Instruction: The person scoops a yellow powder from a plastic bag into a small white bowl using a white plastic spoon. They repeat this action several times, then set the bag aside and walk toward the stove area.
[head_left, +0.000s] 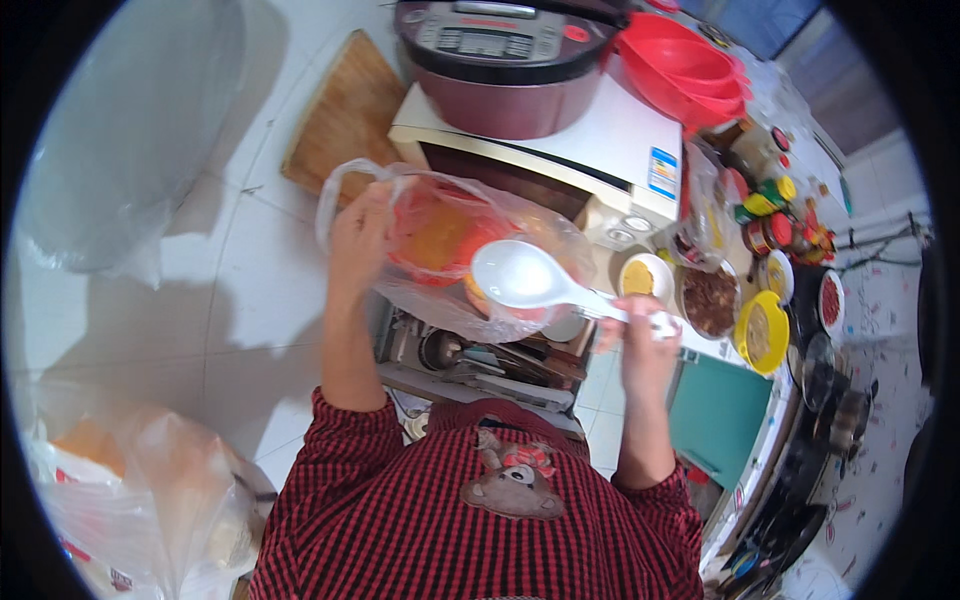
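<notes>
My left hand (367, 225) grips the handle of a clear plastic bag (427, 307), holding its mouth up. Inside the bag lie red and orange packages (442, 240), seen partly through the film. My right hand (645, 337) is closed around the handle of a white spoon (517, 274), whose large bowl is over the right part of the bag. Below the bag, an open drawer (480, 386) holds a metal ladle (442, 349) and other utensils. Just beyond my right hand sits a white bowl (664, 277) with yellow contents.
A rice cooker (517, 97) stands on a white oven-like appliance (637, 154), beside red plastic baskets (675, 60). A wooden board (345, 112) leans behind the bag. At right are a bowl of brown food (709, 300), a yellow bowl (776, 334) and jars. Another filled bag (165, 495) is at lower left.
</notes>
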